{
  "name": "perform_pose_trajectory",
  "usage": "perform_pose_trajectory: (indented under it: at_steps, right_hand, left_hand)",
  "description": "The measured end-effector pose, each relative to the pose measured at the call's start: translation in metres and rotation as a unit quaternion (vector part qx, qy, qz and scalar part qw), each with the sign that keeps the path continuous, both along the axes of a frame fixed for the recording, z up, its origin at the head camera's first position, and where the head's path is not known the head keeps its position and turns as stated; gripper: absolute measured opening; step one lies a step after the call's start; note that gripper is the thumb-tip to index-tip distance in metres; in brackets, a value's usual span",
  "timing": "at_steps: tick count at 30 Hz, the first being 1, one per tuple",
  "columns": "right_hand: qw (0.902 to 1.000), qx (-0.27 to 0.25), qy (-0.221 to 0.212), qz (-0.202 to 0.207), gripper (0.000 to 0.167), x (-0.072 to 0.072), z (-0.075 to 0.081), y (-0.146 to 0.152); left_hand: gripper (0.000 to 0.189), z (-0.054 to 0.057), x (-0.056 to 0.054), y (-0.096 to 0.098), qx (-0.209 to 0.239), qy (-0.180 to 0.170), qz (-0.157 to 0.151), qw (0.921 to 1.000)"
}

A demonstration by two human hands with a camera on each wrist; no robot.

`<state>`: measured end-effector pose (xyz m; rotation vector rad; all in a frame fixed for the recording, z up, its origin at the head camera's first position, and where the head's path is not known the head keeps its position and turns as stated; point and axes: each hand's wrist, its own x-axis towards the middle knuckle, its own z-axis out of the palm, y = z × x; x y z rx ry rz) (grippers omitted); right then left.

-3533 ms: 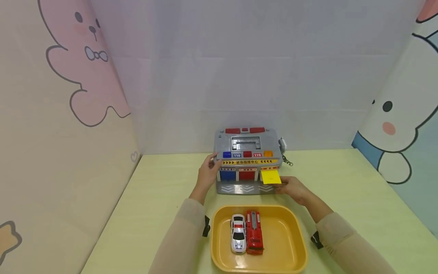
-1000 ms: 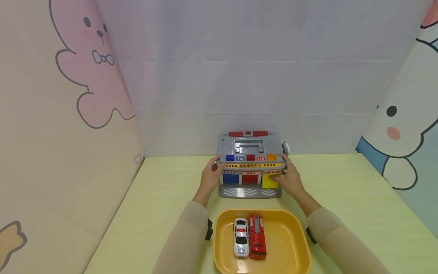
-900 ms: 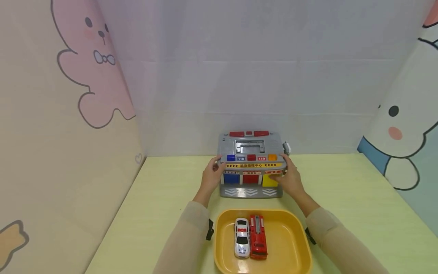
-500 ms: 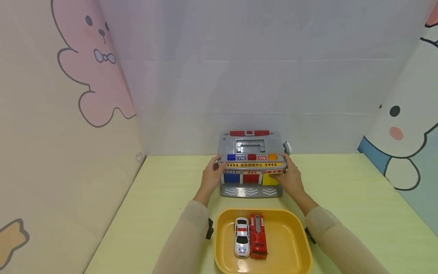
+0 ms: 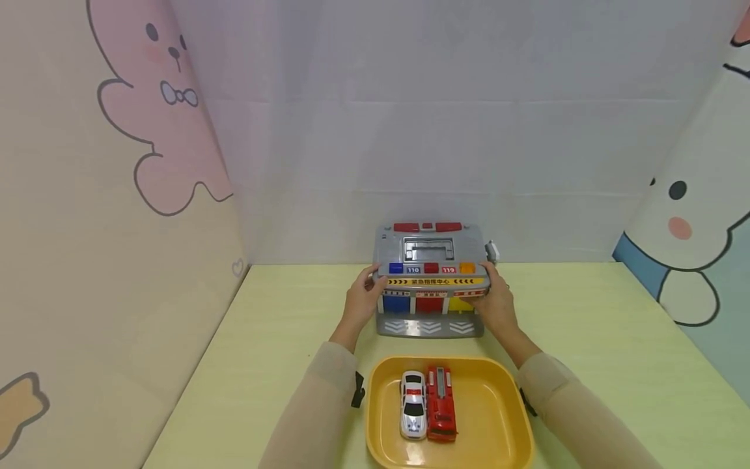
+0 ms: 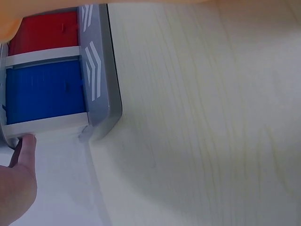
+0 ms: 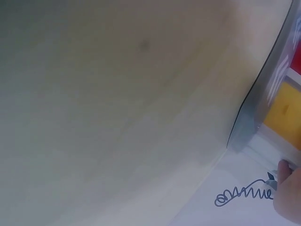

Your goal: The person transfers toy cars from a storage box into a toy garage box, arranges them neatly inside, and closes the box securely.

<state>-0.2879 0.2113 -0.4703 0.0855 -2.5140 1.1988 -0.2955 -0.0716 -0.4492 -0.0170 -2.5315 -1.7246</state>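
A grey toy rescue station (image 5: 433, 282) stands at the back of the table against the pale backdrop. Its blue door (image 6: 44, 92), red door (image 5: 430, 304) and yellow door (image 7: 284, 110) are all down. My left hand (image 5: 359, 303) grips the station's left end, thumb at the front corner and fingers towards the roof edge. At the opposite end, my right hand (image 5: 498, 307) holds the right side in much the same way, beside the yellow door. Parts of the fingers on both hands are hidden behind the station's sides.
Nearer the body, a yellow tray (image 5: 498, 423) holds a white toy police car (image 5: 413, 410) and a red toy fire truck (image 5: 441, 404) side by side. A small handset (image 5: 492, 252) hangs on the station's right side, with a coiled cord (image 7: 244, 192).
The yellow door, raised and sticking out earlier, has swung down into its frame. My right hand has moved from below it up to the station's right end. My left hand has stayed put.
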Motion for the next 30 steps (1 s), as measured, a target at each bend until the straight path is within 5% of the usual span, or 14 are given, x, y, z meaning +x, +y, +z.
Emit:
perform_pose_trajectory:
  at_steps: [15, 30]
  right_hand:
    - [0.9980, 0.002, -0.026, 0.058, 0.085, 0.012, 0.013, 0.004]
    - [0.9912, 0.092, -0.084, 0.044, 0.104, 0.019, 0.043, -0.005]
  left_hand:
    - [0.046, 0.004, 0.000, 0.000, 0.013, -0.019, 0.001, 0.9997]
    - [0.046, 0.003, 0.001, -0.001, 0.016, -0.011, -0.001, 0.9998]
